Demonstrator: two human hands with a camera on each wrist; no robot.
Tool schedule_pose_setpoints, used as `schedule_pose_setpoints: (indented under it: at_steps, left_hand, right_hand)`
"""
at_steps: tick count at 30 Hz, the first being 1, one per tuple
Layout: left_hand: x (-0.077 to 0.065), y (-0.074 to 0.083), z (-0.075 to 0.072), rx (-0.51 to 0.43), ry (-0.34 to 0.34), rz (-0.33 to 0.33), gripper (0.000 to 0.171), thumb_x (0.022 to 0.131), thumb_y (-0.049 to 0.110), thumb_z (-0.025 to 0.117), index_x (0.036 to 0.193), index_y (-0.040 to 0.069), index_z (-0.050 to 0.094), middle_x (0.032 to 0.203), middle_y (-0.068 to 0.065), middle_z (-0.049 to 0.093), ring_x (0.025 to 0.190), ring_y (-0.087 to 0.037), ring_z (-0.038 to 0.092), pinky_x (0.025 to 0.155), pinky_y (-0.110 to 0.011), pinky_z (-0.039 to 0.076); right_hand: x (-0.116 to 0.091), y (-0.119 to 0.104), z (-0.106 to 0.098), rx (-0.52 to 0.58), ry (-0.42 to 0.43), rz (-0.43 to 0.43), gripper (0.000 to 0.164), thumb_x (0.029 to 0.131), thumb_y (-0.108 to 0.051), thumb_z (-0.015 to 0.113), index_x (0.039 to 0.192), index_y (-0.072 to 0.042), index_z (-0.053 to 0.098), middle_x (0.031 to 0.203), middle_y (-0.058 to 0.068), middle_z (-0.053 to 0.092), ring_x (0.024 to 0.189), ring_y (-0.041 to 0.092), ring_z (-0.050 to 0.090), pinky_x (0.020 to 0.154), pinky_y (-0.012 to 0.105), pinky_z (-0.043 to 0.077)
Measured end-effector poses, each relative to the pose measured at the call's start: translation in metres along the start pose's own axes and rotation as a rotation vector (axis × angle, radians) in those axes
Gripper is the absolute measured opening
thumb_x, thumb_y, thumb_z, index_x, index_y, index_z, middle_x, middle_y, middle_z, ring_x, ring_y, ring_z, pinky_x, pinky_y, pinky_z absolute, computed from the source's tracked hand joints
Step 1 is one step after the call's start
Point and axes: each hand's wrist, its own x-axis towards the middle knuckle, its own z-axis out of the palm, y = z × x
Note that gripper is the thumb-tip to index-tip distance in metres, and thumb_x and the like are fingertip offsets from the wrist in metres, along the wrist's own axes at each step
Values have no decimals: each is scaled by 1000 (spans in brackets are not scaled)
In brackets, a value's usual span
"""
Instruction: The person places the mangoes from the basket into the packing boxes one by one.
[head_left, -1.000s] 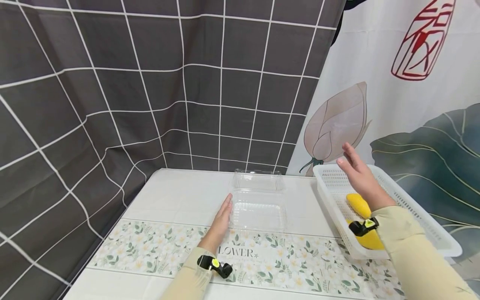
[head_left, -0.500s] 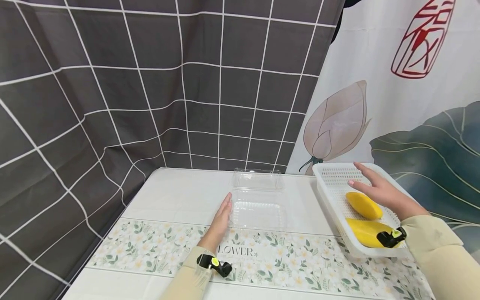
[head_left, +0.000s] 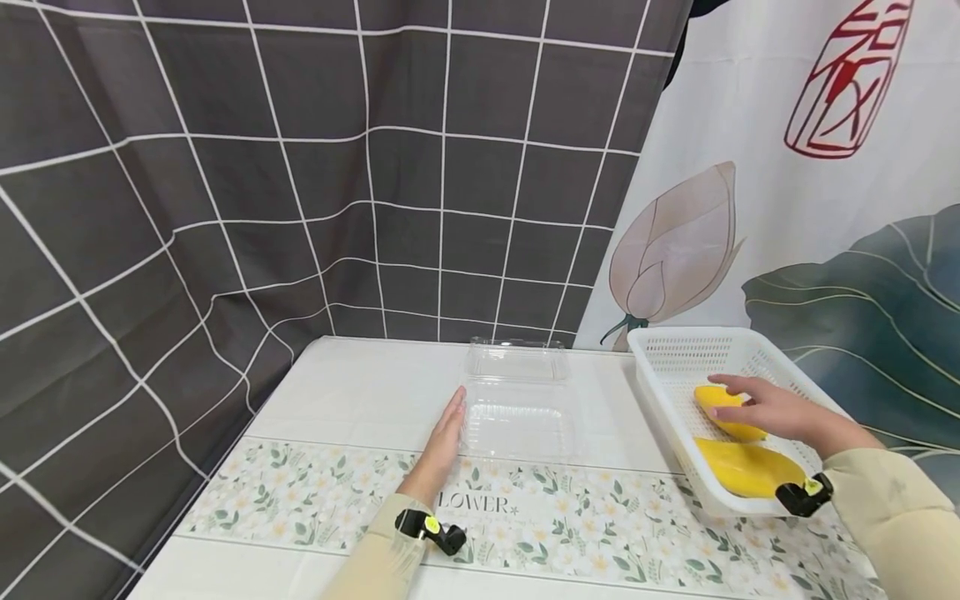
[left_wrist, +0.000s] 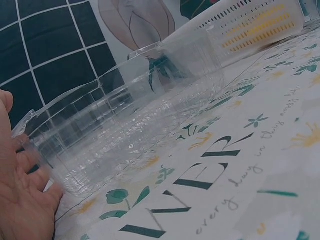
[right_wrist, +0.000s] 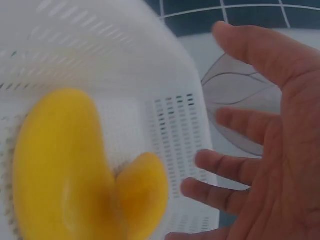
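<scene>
Right hand [head_left: 776,410] comes down, from high over white plastic basket [head_left: 690,348] to just over far mango [head_left: 738,431]: fingers spread, gripping nothing. Near mango [head_left: 746,468] lies just beside, so we count 2 in basket, both in easier reach now, we judge. Left hand [head_left: 442,437] stays put, fingers straight along side of clear plastic clamshell [head_left: 521,429], nothing grasped.
</scene>
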Motion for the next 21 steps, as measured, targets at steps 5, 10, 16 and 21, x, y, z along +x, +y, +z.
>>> schedule_pose_setpoints:
  at_steps: [5, 10, 16, 21]
  left_hand:
    - [1, 0, 0, -6, -1, -6, 59, 108, 51, 27, 163, 31, 19, 169, 7, 13, 156, -22, 8, 126, -49, 7]
    - [3, -1, 1, -9, -9, 18, 59, 109, 49, 27, 163, 28, 19, 170, 5, 13, 156, -24, 8, 126, -50, 7]
    - [5, -2, 1, -3, -24, 34, 59, 109, 46, 25, 163, 26, 19, 170, 3, 13, 156, -24, 7, 126, -50, 6]
    - [4, -2, 1, -8, -22, 37, 59, 109, 45, 27, 163, 24, 19, 170, 2, 13, 156, -25, 7, 126, -50, 5]
  right_hand:
    - [0, 3, 5, 3, -101, 72, 81, 90, -53, 70, 145, 2, 46, 134, 41, 47, 109, 46, 57, 88, 68, 52]
    - [0, 8, 12, 32, -189, 104, 80, 88, -49, 74, 143, 2, 46, 135, 44, 43, 108, 43, 56, 91, 66, 51]
    - [-1, 10, 16, 128, -304, 168, 78, 87, -42, 77, 145, 0, 45, 140, 46, 33, 111, 44, 50, 91, 59, 53]
    - [-1, 10, 19, 190, -367, 196, 74, 88, -34, 79, 145, -2, 44, 142, 49, 28, 116, 52, 43, 97, 66, 45]
